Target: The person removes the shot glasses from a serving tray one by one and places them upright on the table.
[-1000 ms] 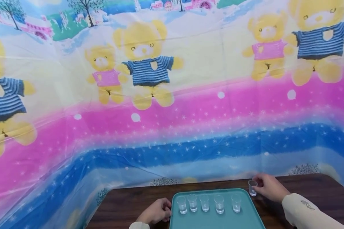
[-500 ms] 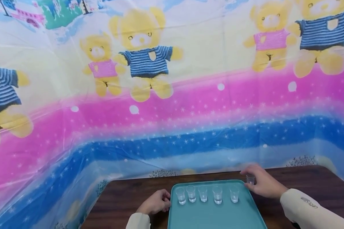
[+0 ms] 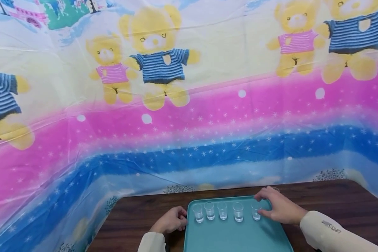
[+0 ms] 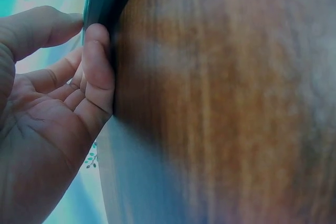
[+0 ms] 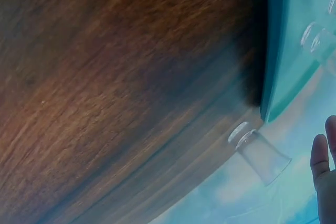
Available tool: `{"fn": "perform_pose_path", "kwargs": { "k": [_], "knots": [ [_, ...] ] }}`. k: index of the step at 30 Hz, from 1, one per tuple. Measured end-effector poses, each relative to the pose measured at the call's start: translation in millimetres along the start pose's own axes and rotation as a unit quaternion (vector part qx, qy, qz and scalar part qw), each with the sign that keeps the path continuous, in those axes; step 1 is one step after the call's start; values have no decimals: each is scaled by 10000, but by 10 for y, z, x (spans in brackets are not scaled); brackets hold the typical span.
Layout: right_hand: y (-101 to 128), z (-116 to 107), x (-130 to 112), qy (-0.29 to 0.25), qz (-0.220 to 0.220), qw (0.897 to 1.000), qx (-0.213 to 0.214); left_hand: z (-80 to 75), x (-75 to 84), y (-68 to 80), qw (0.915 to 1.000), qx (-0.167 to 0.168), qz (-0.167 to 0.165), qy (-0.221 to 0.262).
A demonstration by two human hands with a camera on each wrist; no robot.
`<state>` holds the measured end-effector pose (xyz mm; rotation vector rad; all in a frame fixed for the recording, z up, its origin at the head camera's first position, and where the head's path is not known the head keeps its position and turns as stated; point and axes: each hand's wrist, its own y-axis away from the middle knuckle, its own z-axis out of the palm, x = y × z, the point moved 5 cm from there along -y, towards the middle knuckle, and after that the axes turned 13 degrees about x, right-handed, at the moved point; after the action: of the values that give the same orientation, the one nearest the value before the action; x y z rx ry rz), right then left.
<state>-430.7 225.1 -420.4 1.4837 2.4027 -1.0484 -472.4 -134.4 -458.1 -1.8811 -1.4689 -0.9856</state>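
At the left edge of the teal tray (image 3: 236, 238), the left hand (image 3: 171, 222) curls around the rim, thumb on top and fingers against the side. Across the tray's far end stand five small clear glasses (image 3: 223, 211), and the right hand (image 3: 278, 209) lies loosely spread at the right end of that row, holding nothing that I can make out. Just beyond the tray's far right corner, a sixth glass (image 5: 258, 151) stands on the wooden table (image 3: 138, 217); it looks light, rigid, smooth and easily tipped, so it is best pinched around its middle.
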Motion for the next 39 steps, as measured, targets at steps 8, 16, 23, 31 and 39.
{"fn": "perform_pose_path", "kwargs": {
  "k": [8,16,23,31,39],
  "knots": [
    [11,49,3,168,-154,9997,-42,-6,8,7,10000,-6,-18,34],
    [21,78,7,420,-391,9983,52,1,-37,-7,9998,-9,-177,-51],
    [-12,-104,58,403,-237,9982,388,-4,-35,-32,9999,34,-152,-52],
    [30,-322,285,279,152,9974,654,-9,-27,-15,9999,25,-150,14],
    [117,-371,473,458,312,9960,696,-2,-29,-19,9999,12,-132,52]
  ]
}}
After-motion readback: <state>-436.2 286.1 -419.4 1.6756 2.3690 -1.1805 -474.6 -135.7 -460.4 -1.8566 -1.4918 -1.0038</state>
